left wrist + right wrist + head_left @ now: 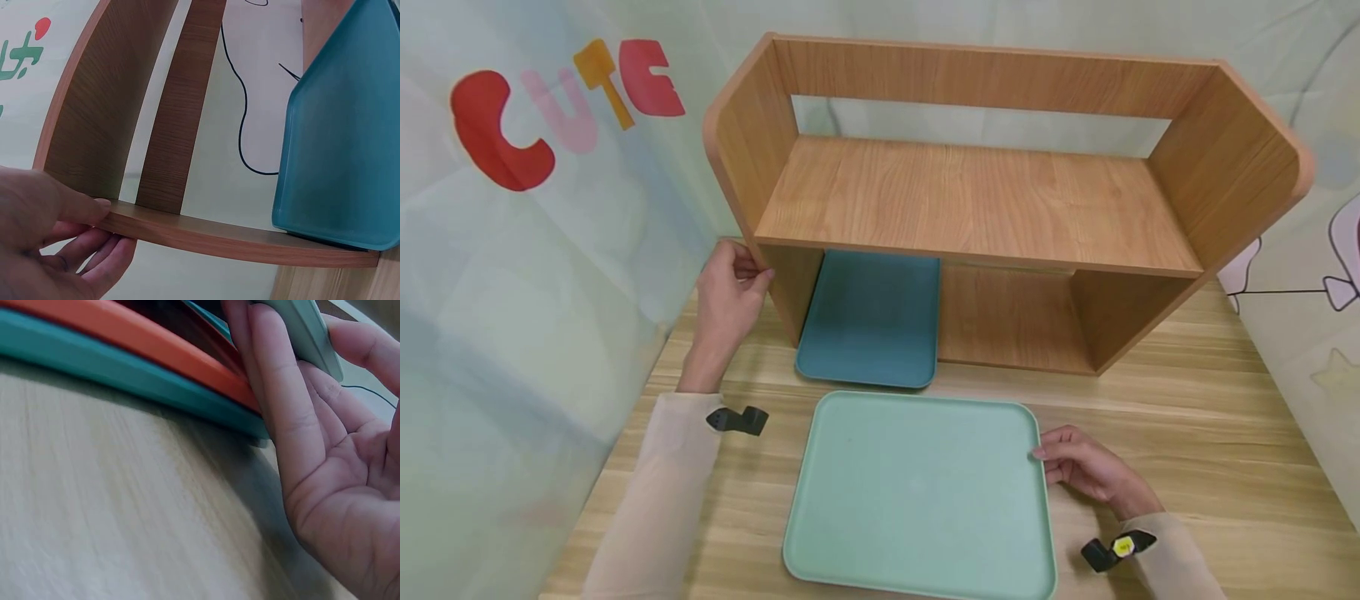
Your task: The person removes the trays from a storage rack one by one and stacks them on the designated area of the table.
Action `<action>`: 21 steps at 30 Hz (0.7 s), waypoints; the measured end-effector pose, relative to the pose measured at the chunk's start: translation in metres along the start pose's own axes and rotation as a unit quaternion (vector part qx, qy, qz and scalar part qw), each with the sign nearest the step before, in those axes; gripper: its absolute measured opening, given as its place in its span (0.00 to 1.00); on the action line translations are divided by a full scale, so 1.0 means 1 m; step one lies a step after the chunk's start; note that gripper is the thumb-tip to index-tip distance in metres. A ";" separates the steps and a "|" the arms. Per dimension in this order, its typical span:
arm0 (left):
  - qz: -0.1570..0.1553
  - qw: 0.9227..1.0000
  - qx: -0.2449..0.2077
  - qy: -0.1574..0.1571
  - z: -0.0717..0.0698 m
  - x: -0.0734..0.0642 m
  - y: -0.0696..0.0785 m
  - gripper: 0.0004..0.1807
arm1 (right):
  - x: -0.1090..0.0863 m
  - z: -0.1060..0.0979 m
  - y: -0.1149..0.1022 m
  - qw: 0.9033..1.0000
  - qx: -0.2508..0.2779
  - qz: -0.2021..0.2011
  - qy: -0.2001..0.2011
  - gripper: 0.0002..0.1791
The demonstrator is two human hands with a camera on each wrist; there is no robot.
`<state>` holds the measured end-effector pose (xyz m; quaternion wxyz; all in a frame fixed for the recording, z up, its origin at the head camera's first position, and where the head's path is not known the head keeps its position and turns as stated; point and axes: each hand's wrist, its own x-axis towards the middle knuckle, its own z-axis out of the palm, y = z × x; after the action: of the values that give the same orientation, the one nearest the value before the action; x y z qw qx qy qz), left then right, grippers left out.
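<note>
My left hand (pixel 730 287) pinches the front edge of the left side panel of a wooden two-tier shelf (pixel 970 192); the left wrist view shows the thumb on one face of the panel (pixel 206 237) and curled fingers on the other. A blue-teal tray (pixel 872 321) lies on the lower tier, against the left side, its front end sticking out. Nearer the front is a mint-green tray (pixel 917 492). My right hand (pixel 1086 467) holds its right rim between thumb and fingers. Beneath it, an orange tray (pixel 156 347) and a green tray (pixel 125 381) show in the right wrist view.
The shelf stands at the back of a wood-grain table (pixel 1187 425). Printed cloth walls (pixel 550 275) rise at the left, back and right. The shelf's upper tier (pixel 970 192) has a back rail, and its right side panel (pixel 1232 167) stands upright.
</note>
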<state>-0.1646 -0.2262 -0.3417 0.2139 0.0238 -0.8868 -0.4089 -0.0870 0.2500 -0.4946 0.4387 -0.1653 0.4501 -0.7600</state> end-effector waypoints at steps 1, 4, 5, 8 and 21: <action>0.001 1.000 0.000 0.000 0.000 0.000 0.000 0.12 | 0.000 -0.001 0.000 1.000 -0.001 0.003 0.001 0.25; 0.003 1.000 -0.001 0.002 0.000 0.000 0.001 0.12 | 0.000 -0.002 0.000 1.000 -0.010 0.011 0.002 0.24; 0.003 1.000 -0.001 0.002 0.000 0.000 0.001 0.12 | 0.000 -0.002 -0.001 1.000 -0.014 0.012 0.001 0.24; 0.004 1.000 0.000 0.003 0.000 0.000 0.002 0.12 | -0.002 -0.002 -0.003 0.999 -0.029 0.015 -0.003 0.23; 0.000 1.000 0.003 0.005 0.000 -0.001 0.002 0.12 | -0.003 0.012 -0.022 0.946 -0.277 0.103 0.132 0.13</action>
<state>-0.1637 -0.2249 -0.3409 0.2184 0.0263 -0.8869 -0.4061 -0.0885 0.2508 -0.4693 0.3883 -0.1312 0.7117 -0.5705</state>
